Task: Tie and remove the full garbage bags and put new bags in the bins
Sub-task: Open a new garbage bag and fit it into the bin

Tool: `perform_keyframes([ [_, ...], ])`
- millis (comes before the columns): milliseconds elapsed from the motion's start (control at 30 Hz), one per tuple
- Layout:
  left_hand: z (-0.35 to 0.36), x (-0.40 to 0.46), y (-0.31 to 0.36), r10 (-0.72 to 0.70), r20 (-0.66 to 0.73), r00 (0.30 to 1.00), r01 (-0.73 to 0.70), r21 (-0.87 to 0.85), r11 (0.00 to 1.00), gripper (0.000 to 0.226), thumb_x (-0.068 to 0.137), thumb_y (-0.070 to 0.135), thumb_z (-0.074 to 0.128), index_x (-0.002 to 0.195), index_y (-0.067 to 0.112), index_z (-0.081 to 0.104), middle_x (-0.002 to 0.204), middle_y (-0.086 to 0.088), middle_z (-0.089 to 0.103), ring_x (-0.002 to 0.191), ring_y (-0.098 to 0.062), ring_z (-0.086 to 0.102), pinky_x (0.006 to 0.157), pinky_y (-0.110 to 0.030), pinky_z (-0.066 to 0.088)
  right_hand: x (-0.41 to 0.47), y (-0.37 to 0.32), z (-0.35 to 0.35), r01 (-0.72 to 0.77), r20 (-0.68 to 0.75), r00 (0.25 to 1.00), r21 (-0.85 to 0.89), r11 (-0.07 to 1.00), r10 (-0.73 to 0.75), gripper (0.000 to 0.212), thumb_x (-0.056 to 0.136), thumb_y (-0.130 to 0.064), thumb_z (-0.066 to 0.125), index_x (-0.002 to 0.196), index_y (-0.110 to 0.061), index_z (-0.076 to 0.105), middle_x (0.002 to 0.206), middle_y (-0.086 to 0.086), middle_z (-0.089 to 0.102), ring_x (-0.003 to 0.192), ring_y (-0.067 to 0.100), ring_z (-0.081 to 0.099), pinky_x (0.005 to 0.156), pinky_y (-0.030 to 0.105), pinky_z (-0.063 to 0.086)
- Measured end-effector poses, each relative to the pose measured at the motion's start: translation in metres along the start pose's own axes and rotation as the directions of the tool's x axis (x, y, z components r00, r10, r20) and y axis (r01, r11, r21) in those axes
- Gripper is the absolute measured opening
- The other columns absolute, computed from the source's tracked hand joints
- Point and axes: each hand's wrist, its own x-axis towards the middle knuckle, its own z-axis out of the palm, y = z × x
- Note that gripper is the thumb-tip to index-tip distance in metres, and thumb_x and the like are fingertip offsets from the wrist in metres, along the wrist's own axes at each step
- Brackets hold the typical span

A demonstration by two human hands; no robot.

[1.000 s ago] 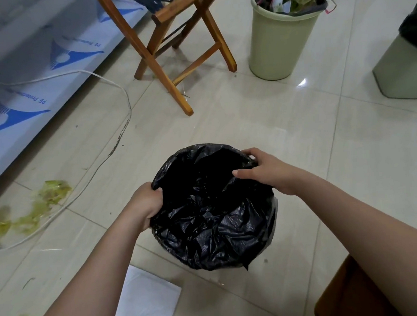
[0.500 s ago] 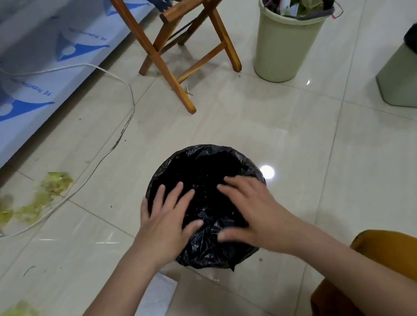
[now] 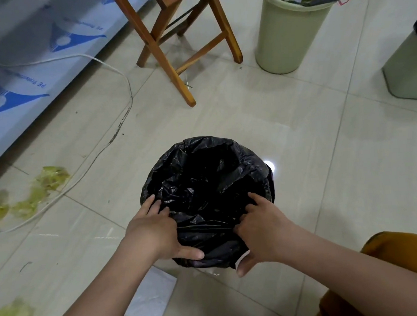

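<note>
Low in the middle of the view, on the pale tiled floor [image 3: 312, 151], stands a bin wholly draped in a new black bag [image 3: 204, 180], its mouth open upward and its crumpled plastic folded over the rim all round, so that the bin itself cannot be seen. Both hands sit at the near edge of that mouth. The left hand [image 3: 155, 230] has its fingers [image 3: 148, 205] curled down over the rim into the bag while its thumb reaches along the outside of the plastic, so the near fold is gripped between them. The right hand [image 3: 261, 224] mirrors it, its fingers [image 3: 254, 199] hooked into the plastic at the rim and its thumb pointing down the outer side; a taut crease of bag runs between the two hands. Both bare forearms come in from the lower corners, angled inward toward the bag. Beside the left forearm a white sheet [image 3: 150, 300] lies on the tiles. Farther off stand the legs of a wooden folding chair [image 3: 170, 62], a pale green bin [image 3: 285, 33] with a dark bag stuffed with rubbish, and part of another bin [image 3: 409, 67] at the right edge. A white cable [image 3: 122, 75] trails over the floor on the left, near yellow-green scraps [image 3: 50, 178] and a panel with blue-printed film [image 3: 26, 71].
</note>
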Motion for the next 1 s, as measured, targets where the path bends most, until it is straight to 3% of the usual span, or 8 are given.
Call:
perform_keyframes([
  [100,-0.001,0.000,0.001,-0.022,-0.026,0.999,0.021,-0.026,0.999,0.117,0.059,0.095,0.042,0.150,0.023,0.032,0.162,-0.002,0.013,0.149,-0.022,-0.009,0.116,-0.040,-0.019,-0.003,0.004,-0.007,0.037,-0.017,0.999,0.153,0.988,-0.035,0.091,0.069,-0.087,0.048,0.131,-0.020,0.055,0.126,-0.001,0.061,0.127,0.025,0.046,0.120,0.044,0.011],
  [233,-0.013,0.001,0.001,0.026,-0.245,0.969,-0.077,-0.198,0.977,0.103,0.061,0.084,0.058,0.147,0.030,0.037,0.156,0.003,0.026,0.149,-0.023,0.001,0.118,-0.042,-0.013,0.000,0.020,-0.017,0.174,-0.340,0.940,0.478,0.861,-0.001,0.080,0.074,-0.080,0.053,0.134,-0.027,0.053,0.129,-0.004,0.059,0.123,0.019,0.048,0.108,0.033,0.034],
  [300,-0.017,0.001,0.000,0.043,-0.314,0.948,-0.100,-0.167,0.981,0.107,0.064,0.078,0.063,0.151,0.032,0.024,0.161,0.002,0.012,0.149,-0.023,-0.007,0.117,-0.045,-0.015,0.003,0.025,-0.017,0.129,-0.431,0.900,0.392,0.911,0.058,0.083,0.079,-0.080,0.040,0.144,-0.029,0.043,0.151,-0.003,0.040,0.143,0.022,0.026,0.119,0.038,0.016],
  [433,-0.016,0.002,-0.003,-0.025,-0.198,0.980,0.027,0.007,1.000,0.121,0.063,0.077,0.066,0.154,0.034,-0.001,0.161,-0.005,-0.019,0.144,-0.025,-0.028,0.115,-0.052,-0.019,0.008,0.030,-0.005,-0.127,-0.247,0.951,0.242,0.962,0.188,0.095,0.077,-0.083,0.038,0.154,-0.029,0.022,0.164,0.004,0.007,0.150,0.027,-0.014,0.117,0.057,-0.013],
  [533,-0.014,0.004,-0.004,-0.046,-0.161,0.986,0.051,0.031,0.998,0.124,0.064,0.078,0.065,0.155,0.029,-0.003,0.160,-0.010,-0.021,0.143,-0.023,-0.031,0.114,-0.053,-0.020,0.010,0.034,-0.001,-0.171,-0.214,0.951,0.237,0.956,0.223,0.100,0.074,-0.085,0.039,0.153,-0.026,0.024,0.162,0.009,0.013,0.150,0.026,-0.013,0.115,0.059,-0.014],
  [700,-0.017,0.010,-0.004,-0.003,-0.349,0.937,-0.028,-0.086,0.996,0.127,0.057,0.076,0.070,0.153,0.034,-0.001,0.161,-0.003,-0.018,0.143,-0.025,-0.032,0.109,-0.053,-0.026,0.013,0.034,0.003,-0.101,-0.352,0.918,0.239,0.966,0.183,0.105,0.070,-0.086,0.044,0.154,-0.028,0.020,0.163,0.008,0.008,0.149,0.031,-0.015,0.114,0.061,-0.015],
  [867,-0.020,0.007,-0.002,-0.107,-0.310,0.945,0.113,0.000,0.994,0.122,0.064,0.082,0.059,0.154,0.029,-0.005,0.160,-0.009,-0.022,0.143,-0.026,-0.031,0.106,-0.057,-0.026,-0.002,0.027,-0.003,-0.180,-0.281,0.925,0.271,0.946,0.256,0.096,0.078,-0.082,0.033,0.153,-0.024,0.020,0.163,0.011,0.005,0.149,0.031,-0.017,0.112,0.062,-0.019],
  [1000,-0.031,-0.018,0.008,-0.210,-0.614,0.761,0.083,-0.228,0.970,0.098,0.081,0.072,0.048,0.155,0.024,0.005,0.162,-0.012,-0.009,0.149,-0.032,-0.011,0.114,-0.058,-0.010,-0.031,0.014,-0.026,-0.214,-0.351,0.854,0.435,0.875,0.384,0.083,0.085,-0.074,0.022,0.153,-0.026,0.019,0.164,0.009,0.004,0.150,0.031,-0.010,0.110,0.058,-0.025],
])
